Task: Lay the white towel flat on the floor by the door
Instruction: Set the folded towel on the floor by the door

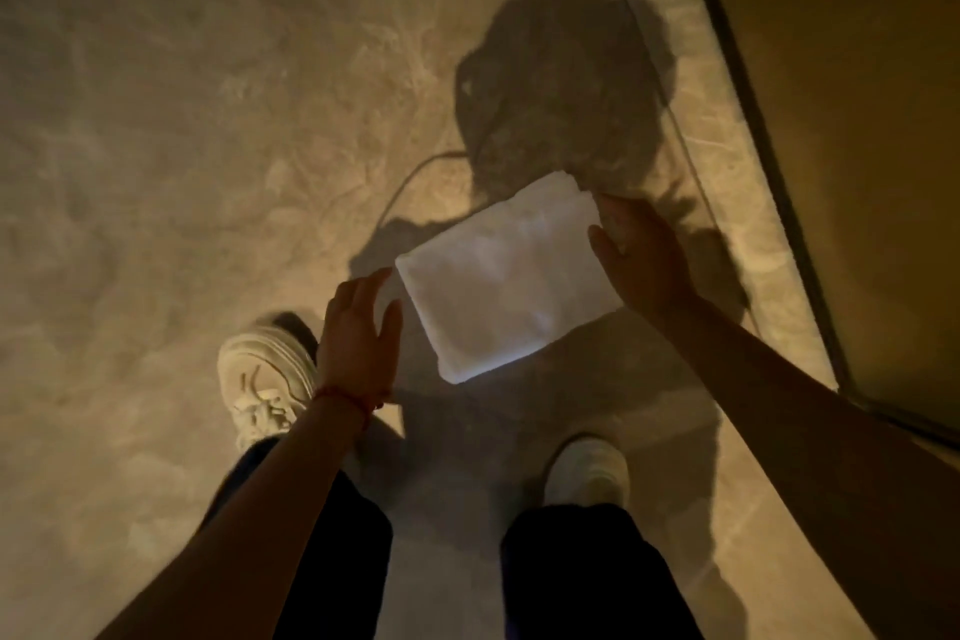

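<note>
The left hand point(358, 338) and right hand point(641, 257) are cradling the folded white towel point(506, 276) at frame centre — fingers spread along its short ends, long axis running lower left to upper right — above the floor point(182, 146), door point(857, 120) at right.

Folded white towel point(506, 278) held between left hand point(358, 343), right hand point(641, 257).
</note>
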